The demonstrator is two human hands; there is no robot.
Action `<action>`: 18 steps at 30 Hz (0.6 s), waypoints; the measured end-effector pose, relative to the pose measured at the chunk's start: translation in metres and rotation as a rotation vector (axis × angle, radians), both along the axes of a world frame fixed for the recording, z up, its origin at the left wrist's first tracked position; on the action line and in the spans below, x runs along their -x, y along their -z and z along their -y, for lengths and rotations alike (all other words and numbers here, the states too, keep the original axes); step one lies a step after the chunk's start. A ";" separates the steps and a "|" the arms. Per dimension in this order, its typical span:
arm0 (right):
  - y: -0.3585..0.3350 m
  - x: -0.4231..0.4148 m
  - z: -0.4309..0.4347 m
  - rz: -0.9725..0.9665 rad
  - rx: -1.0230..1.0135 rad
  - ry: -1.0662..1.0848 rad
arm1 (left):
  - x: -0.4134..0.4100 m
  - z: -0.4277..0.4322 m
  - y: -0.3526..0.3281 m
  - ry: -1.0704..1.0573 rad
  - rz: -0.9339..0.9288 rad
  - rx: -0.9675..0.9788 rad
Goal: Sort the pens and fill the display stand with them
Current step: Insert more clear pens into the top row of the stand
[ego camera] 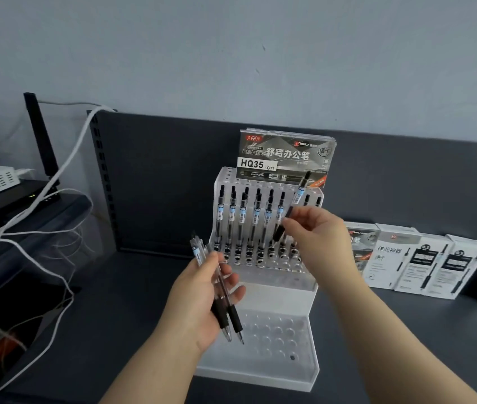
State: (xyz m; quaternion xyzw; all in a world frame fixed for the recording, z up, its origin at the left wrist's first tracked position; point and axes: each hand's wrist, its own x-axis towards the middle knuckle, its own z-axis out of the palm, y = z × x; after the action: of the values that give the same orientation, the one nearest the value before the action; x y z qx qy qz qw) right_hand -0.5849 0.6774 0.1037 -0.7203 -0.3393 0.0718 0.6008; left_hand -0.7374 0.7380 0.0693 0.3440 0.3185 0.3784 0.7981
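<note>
Reaching up, the right hand point(316, 233) pinches one clear black-tipped pen point(300, 194); the left hand point(197, 306) has its fingers point(237, 290) wrapped round a pen bunch point(233, 315).

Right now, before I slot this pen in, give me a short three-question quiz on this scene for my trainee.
1. True or false: the left hand holds several pens.
2. The single pen in the right hand is: A lying flat, B tilted over the display stand, C standing upright in a hole.
3. Fill in: the stand's ___ tier has no pens.
Key: 1 true; 2 B; 3 lower.
</note>
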 end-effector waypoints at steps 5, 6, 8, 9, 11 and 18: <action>0.017 -0.004 -0.008 0.154 0.176 -0.015 | -0.006 -0.007 -0.005 -0.030 0.033 -0.049; 0.019 -0.005 -0.009 0.195 0.231 -0.022 | -0.008 -0.009 -0.006 -0.036 0.041 -0.057; 0.021 -0.006 -0.011 0.278 0.316 -0.028 | -0.009 -0.012 -0.006 -0.044 0.053 -0.066; 0.021 -0.007 -0.012 0.306 0.349 -0.030 | -0.010 -0.013 -0.007 -0.044 0.057 -0.066; 0.020 -0.008 -0.013 0.341 0.392 -0.036 | -0.012 -0.015 -0.008 -0.043 0.067 -0.063; 0.020 -0.010 -0.013 0.371 0.404 -0.037 | -0.014 -0.014 -0.013 -0.026 0.069 -0.061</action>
State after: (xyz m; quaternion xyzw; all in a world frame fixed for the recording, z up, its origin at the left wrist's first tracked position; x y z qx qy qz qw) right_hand -0.5747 0.6908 0.0838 -0.8199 -0.4355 0.0160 0.3712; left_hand -0.7233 0.7520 0.0819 0.3509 0.2837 0.4100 0.7927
